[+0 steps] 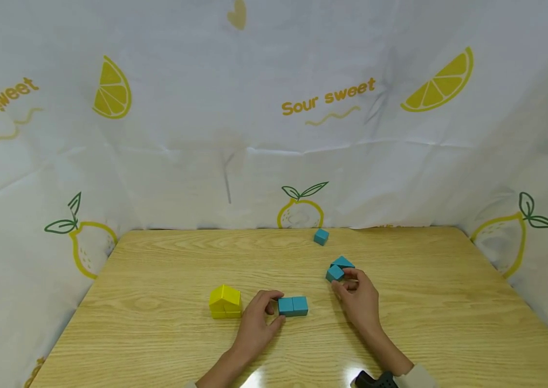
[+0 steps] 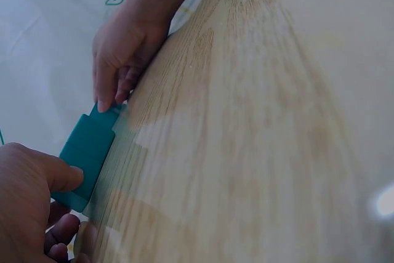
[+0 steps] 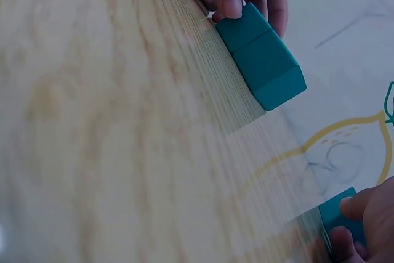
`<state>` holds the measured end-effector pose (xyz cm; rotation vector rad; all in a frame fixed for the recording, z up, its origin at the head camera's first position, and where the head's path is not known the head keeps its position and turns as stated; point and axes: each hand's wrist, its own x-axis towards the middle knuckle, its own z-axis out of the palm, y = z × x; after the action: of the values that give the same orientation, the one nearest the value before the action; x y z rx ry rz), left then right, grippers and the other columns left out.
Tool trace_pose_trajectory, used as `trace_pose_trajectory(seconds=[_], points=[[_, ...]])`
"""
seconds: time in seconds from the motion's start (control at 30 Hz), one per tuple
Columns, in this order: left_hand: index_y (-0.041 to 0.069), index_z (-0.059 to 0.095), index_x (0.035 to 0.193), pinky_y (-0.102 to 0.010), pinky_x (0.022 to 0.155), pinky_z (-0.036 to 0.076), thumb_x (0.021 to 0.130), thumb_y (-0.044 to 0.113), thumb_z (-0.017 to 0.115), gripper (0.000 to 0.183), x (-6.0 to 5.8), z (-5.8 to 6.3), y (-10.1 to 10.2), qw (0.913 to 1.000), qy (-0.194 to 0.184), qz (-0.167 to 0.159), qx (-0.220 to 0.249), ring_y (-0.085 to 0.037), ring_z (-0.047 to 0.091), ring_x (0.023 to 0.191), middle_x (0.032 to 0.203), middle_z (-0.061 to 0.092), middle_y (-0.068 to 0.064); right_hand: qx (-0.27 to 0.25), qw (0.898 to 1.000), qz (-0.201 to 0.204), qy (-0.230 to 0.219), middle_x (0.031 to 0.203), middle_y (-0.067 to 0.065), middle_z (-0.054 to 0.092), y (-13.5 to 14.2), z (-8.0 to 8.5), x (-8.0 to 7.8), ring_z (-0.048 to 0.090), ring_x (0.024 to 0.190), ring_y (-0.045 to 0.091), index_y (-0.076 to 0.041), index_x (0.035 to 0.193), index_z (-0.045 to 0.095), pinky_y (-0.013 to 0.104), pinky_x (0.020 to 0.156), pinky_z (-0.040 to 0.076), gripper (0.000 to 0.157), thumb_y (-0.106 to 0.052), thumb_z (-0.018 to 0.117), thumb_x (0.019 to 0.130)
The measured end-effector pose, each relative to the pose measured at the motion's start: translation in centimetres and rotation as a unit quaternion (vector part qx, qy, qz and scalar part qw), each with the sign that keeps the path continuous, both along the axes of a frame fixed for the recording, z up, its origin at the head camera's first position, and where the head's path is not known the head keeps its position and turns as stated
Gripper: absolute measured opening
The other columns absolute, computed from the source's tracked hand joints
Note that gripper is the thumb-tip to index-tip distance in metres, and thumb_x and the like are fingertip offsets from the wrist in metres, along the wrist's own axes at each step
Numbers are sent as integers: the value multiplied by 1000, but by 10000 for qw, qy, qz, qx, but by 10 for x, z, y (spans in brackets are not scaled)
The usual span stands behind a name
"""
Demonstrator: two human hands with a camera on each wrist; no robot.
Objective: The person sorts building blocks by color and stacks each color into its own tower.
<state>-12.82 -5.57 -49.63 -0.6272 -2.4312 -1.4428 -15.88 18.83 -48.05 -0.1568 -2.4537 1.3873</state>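
Two blue blocks lie side by side on the table, flush against each other. My left hand pinches the left one, thumb at its near side and index finger at its far corner; the left wrist view shows the thumb on the blue block. To the right and farther back, my right hand pinches a blue cube between thumb and index finger. Just behind that cube is a blue triangular block, partly hidden by it. In the right wrist view, fingers cover much of the cube.
A small house-like stack of yellow blocks stands left of my left hand. Another blue cube sits near the table's back edge. The wooden table is backed by a white cloth printed with lemons.
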Motion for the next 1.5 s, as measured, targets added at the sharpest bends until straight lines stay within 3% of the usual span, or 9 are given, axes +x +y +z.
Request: trace_pose_trajectory(seconds=[0.27, 0.57, 0.83, 1.07, 1.5], points=[[9, 59, 117, -25, 68, 44, 76, -5, 76, 46, 0, -1, 1, 10000, -16, -6, 3, -11, 49, 78, 104, 57, 2, -40, 9999, -84, -101, 106, 14, 62, 1, 0, 0, 61, 76, 17, 0, 122, 56, 23, 62, 48, 38, -12, 70, 88], [8, 60, 116, -25, 68, 44, 76, -2, 77, 45, 3, 2, 1, 10000, -64, 57, -42, -11, 48, 77, 102, 57, 2, -297, 9987, 56, 408, 104, 12, 63, 0, -2, 1, 61, 76, 12, -1, 118, 60, 20, 66, 48, 36, -16, 72, 88], [6, 60, 119, -26, 69, 44, 77, -1, 77, 46, 2, 2, 2, 10000, -82, 10, -8, -12, 49, 78, 104, 57, 2, -829, 9900, 806, 807, 103, 8, 62, -3, -1, 4, 61, 83, 14, -5, 116, 61, 21, 73, 50, 32, -11, 72, 86], [6, 59, 120, -26, 69, 44, 77, -2, 77, 47, -1, 3, 1, 9999, 10, -44, 130, -15, 49, 77, 103, 57, 1, -1001, 9738, 1559, 1317, 96, 16, 61, -17, 23, 16, 60, 80, 20, 6, 113, 61, 24, 69, 51, 31, 5, 70, 84], [6, 57, 122, -26, 70, 44, 78, -4, 76, 49, -1, 1, 0, 9997, -56, -37, 250, -15, 49, 78, 109, 60, -3, -878, 9586, 2327, 1385, 90, 16, 59, -34, 26, 25, 56, 72, 22, 5, 109, 62, 29, 63, 48, 29, 6, 71, 82]])
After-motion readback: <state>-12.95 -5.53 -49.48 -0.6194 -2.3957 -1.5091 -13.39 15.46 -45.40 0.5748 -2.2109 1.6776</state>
